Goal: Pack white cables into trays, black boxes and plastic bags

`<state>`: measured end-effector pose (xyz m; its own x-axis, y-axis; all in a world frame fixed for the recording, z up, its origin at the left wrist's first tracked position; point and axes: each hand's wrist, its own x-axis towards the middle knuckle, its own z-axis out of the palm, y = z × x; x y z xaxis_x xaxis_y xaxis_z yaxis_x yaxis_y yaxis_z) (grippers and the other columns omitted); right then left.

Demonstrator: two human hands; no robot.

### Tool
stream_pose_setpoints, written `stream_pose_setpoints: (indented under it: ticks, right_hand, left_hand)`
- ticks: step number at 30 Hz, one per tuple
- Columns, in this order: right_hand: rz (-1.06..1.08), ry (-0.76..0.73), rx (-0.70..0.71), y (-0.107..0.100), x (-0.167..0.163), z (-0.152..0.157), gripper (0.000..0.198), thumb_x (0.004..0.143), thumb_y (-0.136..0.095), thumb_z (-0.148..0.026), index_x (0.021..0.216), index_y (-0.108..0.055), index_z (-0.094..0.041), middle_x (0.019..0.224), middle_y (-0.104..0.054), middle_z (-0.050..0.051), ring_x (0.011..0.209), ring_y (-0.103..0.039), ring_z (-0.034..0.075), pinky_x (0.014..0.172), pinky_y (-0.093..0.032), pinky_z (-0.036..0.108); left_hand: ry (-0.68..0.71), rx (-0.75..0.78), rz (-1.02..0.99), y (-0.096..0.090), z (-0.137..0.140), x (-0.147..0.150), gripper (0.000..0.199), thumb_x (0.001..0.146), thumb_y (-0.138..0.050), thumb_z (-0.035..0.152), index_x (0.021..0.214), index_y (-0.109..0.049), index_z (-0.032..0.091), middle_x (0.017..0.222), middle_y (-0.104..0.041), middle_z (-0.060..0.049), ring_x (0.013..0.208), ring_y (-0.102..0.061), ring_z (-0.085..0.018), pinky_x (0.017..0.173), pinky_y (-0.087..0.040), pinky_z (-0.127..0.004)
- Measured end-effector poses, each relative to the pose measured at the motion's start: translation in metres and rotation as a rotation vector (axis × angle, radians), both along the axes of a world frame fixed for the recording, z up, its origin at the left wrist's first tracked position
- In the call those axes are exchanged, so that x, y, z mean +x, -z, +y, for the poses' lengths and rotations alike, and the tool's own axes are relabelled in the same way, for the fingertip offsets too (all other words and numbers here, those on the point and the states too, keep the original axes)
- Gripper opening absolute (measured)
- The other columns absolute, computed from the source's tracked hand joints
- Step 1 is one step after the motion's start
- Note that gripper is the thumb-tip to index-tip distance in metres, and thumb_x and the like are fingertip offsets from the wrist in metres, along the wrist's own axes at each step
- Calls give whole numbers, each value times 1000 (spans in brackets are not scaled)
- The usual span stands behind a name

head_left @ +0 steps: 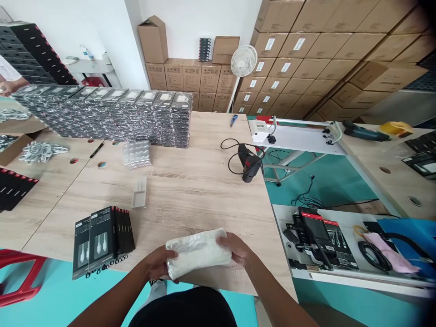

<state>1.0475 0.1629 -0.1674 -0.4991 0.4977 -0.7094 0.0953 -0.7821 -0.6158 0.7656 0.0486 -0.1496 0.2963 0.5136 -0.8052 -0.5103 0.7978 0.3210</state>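
A white, soft-looking package in clear plastic [199,253] is held level just above the front edge of the wooden table [190,195]. My left hand [159,263] grips its left end, thumb on top. At the right end my right hand [238,250] closes round it in the same way. What is inside the package I cannot make out. To the left of my left hand stand black retail boxes [102,238] with red-edged tops. Behind them lie a small white plastic tray [139,192] and a stack of clear trays [137,154].
A long wall of film-wrapped boxes [136,116] lines the table's back. A corded heat gun [250,165] lies at the right, near a blue cutter [233,120]. Cable bundles [42,151] are at left, beside a pen [96,150]. A red stool [20,277] stands below.
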Motion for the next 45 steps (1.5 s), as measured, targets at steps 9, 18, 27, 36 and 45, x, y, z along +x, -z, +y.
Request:
stream_pose_setpoints:
  ticks: [9,18,27,36,45]
  right_hand:
    - [-15,-201,404,-9,-84,140,17,89,-67,-28,98,-66,-13,94,-70,2,88,-67,17,86,-54,39]
    - [-7,-250,808,49,-247,249,26,93,-63,-31,113,-63,-15,120,-64,7,105,-63,22,91,-54,43]
    - [-392,-207,1186,61,-221,200,46,101,-37,-35,144,-44,-20,151,-40,14,140,-34,31,117,-21,56]
    - [-414,-625,1440,66,-257,142,56,97,-40,-40,151,-34,-25,161,-23,5,150,-12,31,120,3,55]
    - [-350,-486,1289,46,-256,154,54,98,-37,-50,147,-41,-30,158,-33,5,149,-18,30,117,-3,62]
  left_hand:
    - [-130,445,503,-40,58,-40,51,78,-67,25,128,-58,20,121,-68,-8,110,-62,-27,97,-47,-38]
    - [655,939,1891,38,96,-62,75,85,-34,-5,152,-29,29,157,-37,-2,149,-19,-27,116,-17,-55]
    - [837,944,1710,65,96,-49,83,76,-52,17,154,-25,23,162,-22,-6,149,-14,-33,114,-8,-57]
    - [849,993,1652,76,86,-59,84,84,-52,36,156,-14,13,163,-18,-14,150,-10,-34,116,5,-56]
    - [751,880,1644,27,96,-54,102,72,-64,56,156,-17,22,164,-10,-15,148,-2,-43,108,16,-68]
